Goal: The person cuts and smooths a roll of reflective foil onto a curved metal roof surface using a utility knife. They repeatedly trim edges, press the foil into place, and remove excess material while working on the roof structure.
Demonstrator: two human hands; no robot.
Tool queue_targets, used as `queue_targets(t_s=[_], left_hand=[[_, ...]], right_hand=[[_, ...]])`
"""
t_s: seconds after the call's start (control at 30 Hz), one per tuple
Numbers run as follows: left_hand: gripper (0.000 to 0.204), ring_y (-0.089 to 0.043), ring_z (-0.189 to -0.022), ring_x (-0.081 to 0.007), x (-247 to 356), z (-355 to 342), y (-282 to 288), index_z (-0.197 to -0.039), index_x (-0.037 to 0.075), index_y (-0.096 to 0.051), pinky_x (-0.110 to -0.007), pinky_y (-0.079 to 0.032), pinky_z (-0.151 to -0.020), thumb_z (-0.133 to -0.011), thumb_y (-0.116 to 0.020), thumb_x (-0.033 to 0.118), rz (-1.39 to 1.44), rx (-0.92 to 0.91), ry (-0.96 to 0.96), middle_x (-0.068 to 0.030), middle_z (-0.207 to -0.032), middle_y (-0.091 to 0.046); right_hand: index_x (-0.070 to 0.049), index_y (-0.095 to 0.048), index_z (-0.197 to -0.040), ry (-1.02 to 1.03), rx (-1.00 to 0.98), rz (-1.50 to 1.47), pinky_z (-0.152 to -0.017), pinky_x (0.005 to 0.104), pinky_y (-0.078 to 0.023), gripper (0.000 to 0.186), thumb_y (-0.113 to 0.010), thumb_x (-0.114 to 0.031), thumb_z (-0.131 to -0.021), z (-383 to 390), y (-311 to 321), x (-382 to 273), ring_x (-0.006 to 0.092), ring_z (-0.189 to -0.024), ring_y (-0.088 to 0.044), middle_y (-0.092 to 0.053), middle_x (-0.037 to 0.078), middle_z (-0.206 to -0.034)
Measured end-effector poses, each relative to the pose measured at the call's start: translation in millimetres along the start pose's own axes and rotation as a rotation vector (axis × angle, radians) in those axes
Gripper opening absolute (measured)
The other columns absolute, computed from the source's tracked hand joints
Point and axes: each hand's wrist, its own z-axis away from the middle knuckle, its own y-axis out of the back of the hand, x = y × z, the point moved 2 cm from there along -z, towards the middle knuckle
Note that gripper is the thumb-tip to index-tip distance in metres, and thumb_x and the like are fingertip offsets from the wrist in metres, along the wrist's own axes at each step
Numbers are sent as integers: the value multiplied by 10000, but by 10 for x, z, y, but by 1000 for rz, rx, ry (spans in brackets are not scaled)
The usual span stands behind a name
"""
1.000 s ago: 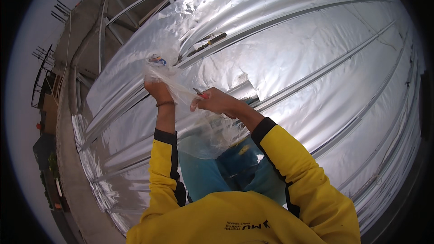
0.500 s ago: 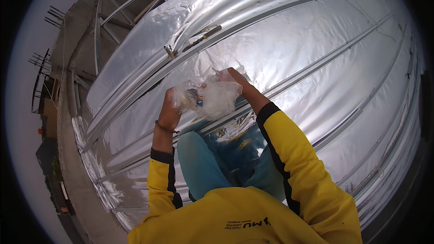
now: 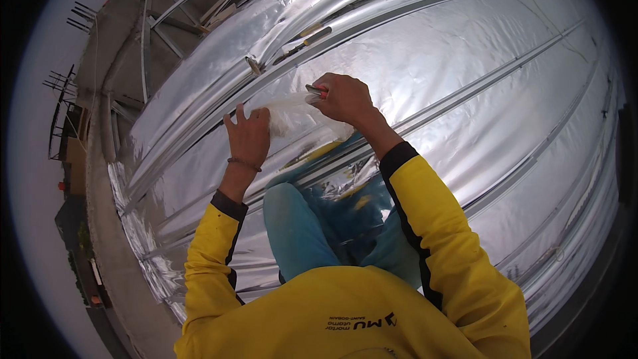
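A clear plastic bag point(image 3: 287, 114) stretches between my two hands above the silver foil. My left hand point(image 3: 248, 138) pinches its left side near the thumb, while other fingers are raised and apart. My right hand point(image 3: 347, 101) is closed around a small red-handled metal tool point(image 3: 317, 91), its tip pointing left; its exact kind is not clear. The bag's right side runs under that hand, where its edge is hidden. Below lie my knees in blue trousers point(image 3: 298, 229).
Silver foil point(image 3: 458, 60) covers the sloping surface, crossed by long metal battens point(image 3: 465, 105). A yellow-and-black-handled tool point(image 3: 318, 36) and a small metal piece point(image 3: 253, 65) lie along an upper batten. Metal truss bars point(image 3: 174, 10) and a concrete ledge point(image 3: 109, 246) border the left.
The bunched plastic bag has been spread out between my hands. My left hand has shifted left with fingers raised; my right hand has turned, and the red-handled tool now shows in it.
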Motion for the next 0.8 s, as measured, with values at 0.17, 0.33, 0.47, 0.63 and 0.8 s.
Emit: queue_targets(t_s=[0.17,0.33,0.47,0.63,0.8], left_hand=[[325,-369,-1455,-410,-114,-133,-51,-1220,102,-613,-708,-264,-1101,-902,-644,160,-100,289,4,-112,-1290,-648],[526,-467,-1382,-362,-16,-290,-168,-1412,19,-505,-567,-366,-1103,-919,-654,124,262,486,299,-137,-1279,-635],[465,-585,-1251,-309,-85,-332,-424,-1384,-9,-515,-410,-468,-1043,-943,-645,65,1126,515,334,-126,-1323,-617],[411,-607,-1206,-173,327,-246,-197,-1389,13,-502,-307,-496,-1021,-996,-616,56,1835,381,281,-60,-1324,-613],[566,-554,-1281,-215,190,11,-497,-1465,28,-420,-373,-459,-1111,-945,-640,-14,2312,242,340,-85,-1402,-545]], right_hand=[[35,-706,-1014,-235,-648,-598,-753,300,-517,404,-813,-309,-830,58,42,-105,154,-821,-653,-711,82,-876],[29,-609,-1240,-170,-655,-851,-808,290,-509,469,-751,-244,-886,178,-142,-288,153,-881,-642,-692,87,-1067],[-5,-682,-1128,-34,-543,-682,-816,295,-497,302,-718,-197,-898,151,-293,-252,138,-872,-625,-708,69,-988],[-28,-722,-1030,-42,-399,-712,-804,292,-487,182,-675,-156,-910,32,-395,131,124,-850,-606,-709,47,-905],[-22,-727,-1043,-156,-507,-786,-692,307,-473,304,-732,-255,-848,55,-298,157,125,-752,-594,-655,31,-763]])
